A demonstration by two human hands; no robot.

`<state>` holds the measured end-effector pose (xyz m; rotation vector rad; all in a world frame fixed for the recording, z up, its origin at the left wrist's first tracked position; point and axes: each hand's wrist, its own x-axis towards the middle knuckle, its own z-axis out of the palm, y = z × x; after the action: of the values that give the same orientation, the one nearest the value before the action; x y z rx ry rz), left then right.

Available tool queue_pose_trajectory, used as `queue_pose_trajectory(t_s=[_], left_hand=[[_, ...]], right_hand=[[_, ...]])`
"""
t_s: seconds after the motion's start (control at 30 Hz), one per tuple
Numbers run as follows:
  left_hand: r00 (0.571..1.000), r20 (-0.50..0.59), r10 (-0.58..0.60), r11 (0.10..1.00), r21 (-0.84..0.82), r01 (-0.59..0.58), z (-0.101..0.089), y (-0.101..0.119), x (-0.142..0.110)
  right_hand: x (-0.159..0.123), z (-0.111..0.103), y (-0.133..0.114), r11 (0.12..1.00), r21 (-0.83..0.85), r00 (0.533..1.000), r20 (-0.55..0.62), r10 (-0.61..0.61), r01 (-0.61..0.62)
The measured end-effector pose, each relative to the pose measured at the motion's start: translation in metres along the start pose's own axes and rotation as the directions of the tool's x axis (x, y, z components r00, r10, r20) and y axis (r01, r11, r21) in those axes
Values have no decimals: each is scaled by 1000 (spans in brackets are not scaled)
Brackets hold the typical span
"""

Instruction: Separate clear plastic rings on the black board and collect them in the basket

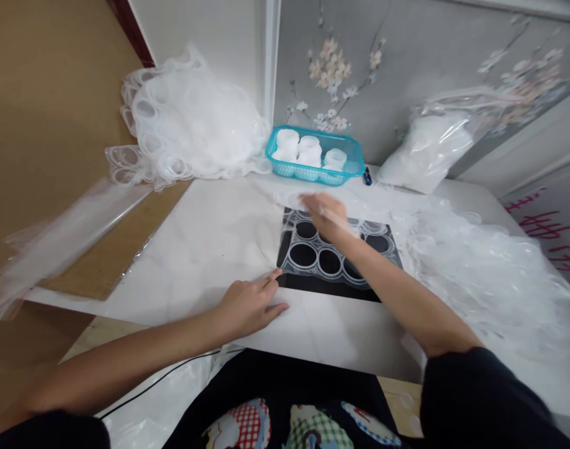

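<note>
My left hand (pixel 252 305) rests on the white table with its thumb apart. Its outstretched fingertips touch the left corner of a black mat (pixel 329 293) and hold nothing. On that mat lies a clear plastic sheet of joined rings (pixel 330 262), the black showing through its round openings. My right hand (pixel 327 215) is over the far part of the ring sheet, smeared by motion. A pale, see-through strip crosses its fingers, but whether they grip it is too blurred to tell. More translucent plastic lies just beyond this hand.
A blue basket (pixel 315 178) with several white rolls stands at the back. Heaps of clear ring sheets lie at the left (pixel 196 118) and the right (pixel 491 274). A filled clear bag (pixel 425 149) leans on the wall. Flat plastic sleeves (pixel 79 231) overhang the left edge.
</note>
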<state>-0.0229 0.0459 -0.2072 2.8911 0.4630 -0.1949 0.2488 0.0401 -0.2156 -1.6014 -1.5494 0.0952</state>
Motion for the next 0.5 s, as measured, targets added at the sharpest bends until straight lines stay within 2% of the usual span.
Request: queue_pose_trajectory(t_s=[0.03,0.07,0.1,0.13,0.17,0.2,0.23,0.3,0.33,0.37,0.4,0.43,0.5], left_hand=[[1000,6,5,1000,-5,-5,-1,0,-1],[1000,15,8,1000,-9,-8,-1,-1,-2],[1000,28,13,1000,-14,-13,-2,-2,-3],[999,45,19,999,-26,-18,-3,-3,-3],[998,64,20,999,-51,-17,-5,-5,-3],[997,78,12,996,-89,-5,-9,-7,-2],[997,78,-11,989,-143,22,-13,-9,1],[994,22,-103,937,-334,104,-28,-11,10],[986,-41,-164,865,-486,123,-38,-12,16],[968,-110,-224,747,-657,98,-50,-11,23],[949,-158,-274,576,-817,30,-63,-9,31],[941,-166,-294,358,-932,-52,-76,-5,39],[966,-103,-236,-85,-988,-126,-103,7,53]], right_hand=[[12,-2,8,998,9,990,-120,69,-69],[20,-5,13,985,71,949,-264,172,-158],[24,-8,15,958,172,899,-340,275,-228],[23,-12,13,905,305,844,-359,398,-297],[19,-16,8,817,451,798,-305,520,-360],[11,-20,-1,701,576,771,-180,611,-420],[1,-25,-13,568,664,756,-6,655,-487],[-17,-37,-41,305,749,713,302,633,-588],[-24,-43,-56,199,764,697,406,591,-614],[-29,-51,-71,112,770,690,485,538,-628],[-32,-58,-84,43,772,691,542,479,-635],[-33,-65,-96,-14,771,698,583,416,-636],[-32,-80,-112,-100,776,725,620,300,-623]])
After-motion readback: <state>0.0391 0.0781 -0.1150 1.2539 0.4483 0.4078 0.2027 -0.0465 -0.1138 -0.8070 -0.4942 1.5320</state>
